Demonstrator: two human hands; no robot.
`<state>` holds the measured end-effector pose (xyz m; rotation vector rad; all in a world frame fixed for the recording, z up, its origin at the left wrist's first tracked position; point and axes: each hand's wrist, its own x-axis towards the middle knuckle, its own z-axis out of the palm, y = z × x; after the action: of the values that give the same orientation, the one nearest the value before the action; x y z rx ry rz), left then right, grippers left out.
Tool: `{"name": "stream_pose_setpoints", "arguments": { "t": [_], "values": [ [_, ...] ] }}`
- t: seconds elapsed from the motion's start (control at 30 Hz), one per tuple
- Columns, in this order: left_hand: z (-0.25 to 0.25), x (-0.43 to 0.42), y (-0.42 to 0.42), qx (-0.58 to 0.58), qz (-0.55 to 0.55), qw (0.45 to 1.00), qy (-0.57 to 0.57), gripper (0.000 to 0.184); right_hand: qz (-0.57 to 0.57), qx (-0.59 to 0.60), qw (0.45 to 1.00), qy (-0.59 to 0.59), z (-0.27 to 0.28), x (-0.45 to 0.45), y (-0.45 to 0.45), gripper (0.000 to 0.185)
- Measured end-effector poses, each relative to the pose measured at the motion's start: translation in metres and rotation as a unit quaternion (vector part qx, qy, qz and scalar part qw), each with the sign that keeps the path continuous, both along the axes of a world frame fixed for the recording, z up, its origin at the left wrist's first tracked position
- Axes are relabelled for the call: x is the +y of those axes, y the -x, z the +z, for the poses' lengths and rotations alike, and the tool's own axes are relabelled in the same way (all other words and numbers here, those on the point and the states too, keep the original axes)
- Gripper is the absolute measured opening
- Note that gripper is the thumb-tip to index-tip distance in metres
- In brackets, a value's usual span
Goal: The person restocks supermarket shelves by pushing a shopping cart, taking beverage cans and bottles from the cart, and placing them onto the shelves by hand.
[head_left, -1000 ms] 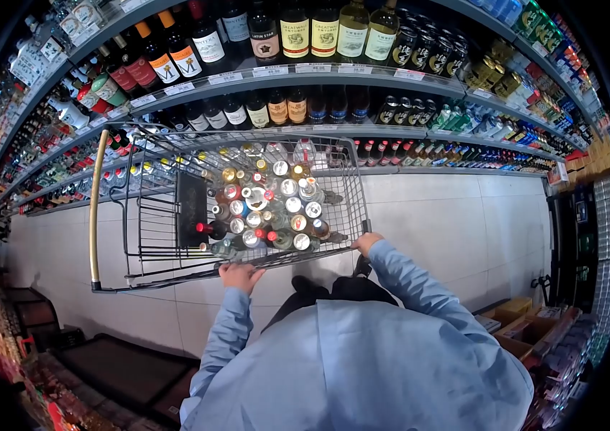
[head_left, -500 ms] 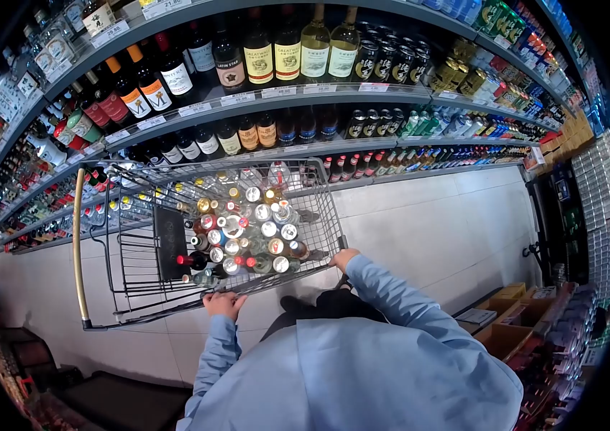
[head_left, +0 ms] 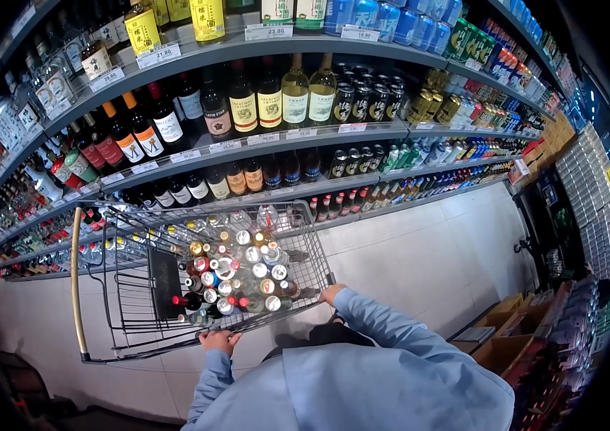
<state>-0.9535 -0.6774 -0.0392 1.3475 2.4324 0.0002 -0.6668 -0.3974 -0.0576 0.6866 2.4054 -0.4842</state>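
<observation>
A wire shopping cart point(head_left: 121, 337) stands sideways before me, its gold-coloured handle point(head_left: 77, 287) at the left. My left hand point(head_left: 220, 341) is closed over the cart's near rim. At the right end of that rim, my right hand point(head_left: 331, 294) grips the corner, its fingers partly hidden. Inside the basket, many bottles and cans point(head_left: 254, 255) stand packed together, seen from above. A few dark bottles point(head_left: 188, 300) with red tops lean near the black panel point(head_left: 164, 274) in the cart. What lies at the bottom of the pile is hidden.
Beyond the cart runs a long curved shelf point(head_left: 247, 146) with wine bottles point(head_left: 244, 104), dark cans point(head_left: 362, 100) and blue cans point(head_left: 391, 25). Cardboard boxes point(head_left: 499, 352) stand at the lower right. Stacked cases point(head_left: 596, 208) rise at the far right. Pale floor tiles point(head_left: 420, 251) extend rightwards.
My view has tilted up, so the shelves and cart sit lower in the picture and more of the upper shelf shows. Both hands have stayed on the cart's rim.
</observation>
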Motion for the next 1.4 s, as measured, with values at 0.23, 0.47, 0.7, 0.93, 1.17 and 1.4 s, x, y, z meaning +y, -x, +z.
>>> {"name": "stream_pose_setpoints", "arguments": {
  "t": [0.23, 0.47, 0.7, 0.93, 1.17, 1.4],
  "values": [
    [0.008, 0.009, -0.002, -0.026, 0.02, 0.997, 0.073, 0.045, 0.02, -0.016, 0.999, 0.026, -0.007, 0.008, -0.001, 0.029],
    [0.019, 0.006, -0.005, -0.024, 0.007, 0.998, 0.05, 0.042, -0.008, 0.004, 1.0, 0.016, 0.017, 0.0, -0.001, 0.031],
    [0.021, 0.0, -0.01, -0.01, 0.007, 1.0, -0.025, 0.041, -0.028, 0.034, 0.999, 0.013, -0.007, 0.001, -0.011, 0.026],
    [0.026, 0.002, -0.003, -0.022, 0.03, 0.998, -0.045, 0.04, -0.009, 0.063, 0.998, 0.003, -0.022, 0.002, -0.009, 0.026],
    [0.019, -0.01, 0.016, -0.034, 0.031, 0.995, -0.086, 0.03, 0.063, -0.025, 0.988, 0.139, -0.013, 0.044, 0.063, 0.02],
    [0.039, 0.041, 0.038, -0.043, 0.039, 0.995, -0.082, 0.034, -0.101, 0.216, 0.97, 0.046, 0.027, 0.126, 0.186, 0.025]
  ]
}}
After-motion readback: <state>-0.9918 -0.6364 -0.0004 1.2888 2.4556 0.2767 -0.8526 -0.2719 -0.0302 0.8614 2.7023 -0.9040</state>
